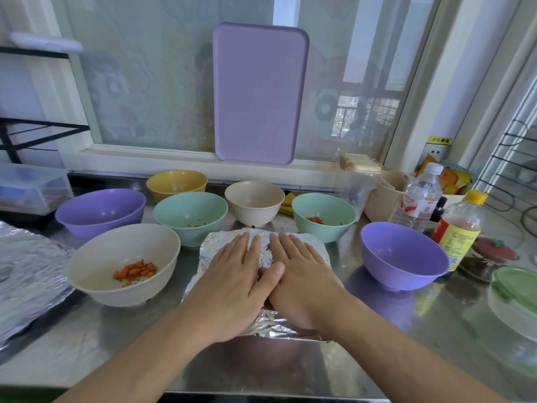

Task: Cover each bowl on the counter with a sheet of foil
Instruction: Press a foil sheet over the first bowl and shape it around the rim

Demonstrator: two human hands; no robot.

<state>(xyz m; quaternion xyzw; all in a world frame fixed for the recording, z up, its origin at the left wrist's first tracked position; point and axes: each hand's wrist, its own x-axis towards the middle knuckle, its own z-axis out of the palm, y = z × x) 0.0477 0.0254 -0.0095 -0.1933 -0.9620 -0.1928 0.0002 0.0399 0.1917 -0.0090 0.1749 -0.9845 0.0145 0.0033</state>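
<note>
Foil (pixel 263 248): crinkled silver sheet at the centre of the counter, draped over something hidden beneath.
Left hand (pixel 232 283): flat on the foil, fingers straight, grasping nothing.
Right hand (pixel 302 280): flat beside it, pressing the sheet, thumbs overlapping.
Bowls: seven uncovered, namely two purple, two green, two cream, one yellow; the near cream bowl (pixel 123 263) holds orange bits.
Spare foil (pixel 26 271): spread at the left edge.
Counter (pixel 377 344): shiny steel under a window.
Board (pixel 258 94): lilac, leaning on the glass.
Bottles: two, right.
</note>
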